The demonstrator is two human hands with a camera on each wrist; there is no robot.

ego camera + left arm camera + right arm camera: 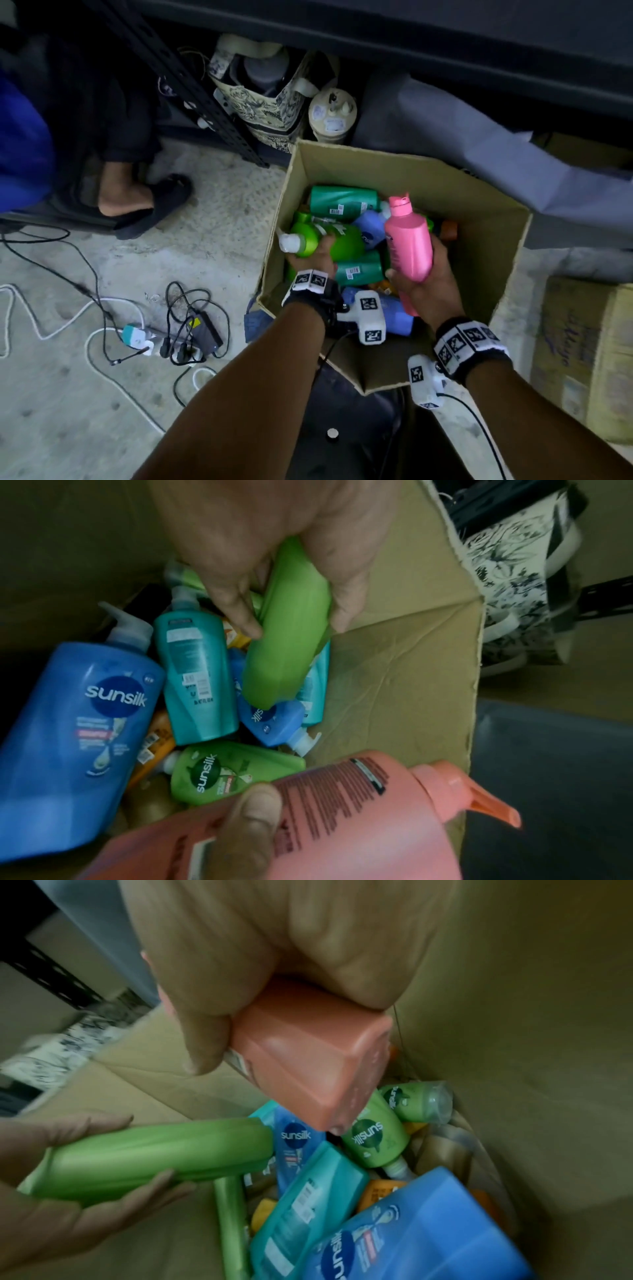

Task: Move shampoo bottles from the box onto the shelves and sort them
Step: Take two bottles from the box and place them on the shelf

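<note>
One cardboard box (486, 246), open-topped, down on the concrete floor (171, 257) — beside the black shelf upright (191, 99). Inside, a loose heap of shampoo bottles lying on their sides. Counted from the wrist views: two blue ones, a big pump bottle (78, 739) nearest the body and a smaller blue bottle (274, 723) deeper in; at least two teal bottles (195, 680); two small green bottles (377, 1139) still down in the heap; some orange ones underneath, too hidden to count.

Two bottles lifted clear of the pile. Left hand (313, 260) wrapped round the green bottle (322, 240), fingers and thumb curled about its body, white cap pointing left toward the box wall, bottle roughly level above the heap. Right hand (428, 274) gripping the pink bottle (409, 240) by its lower end, thumb pressed across the back label, pump top up and tilted slightly away, held over the right half of the box.

Outside the box: a second closed carton (582, 353) at right, a patterned tote bag (263, 102) under the shelving, a tangle of cables and a power strip (171, 346) at left, one sandalled foot (137, 202).
</note>
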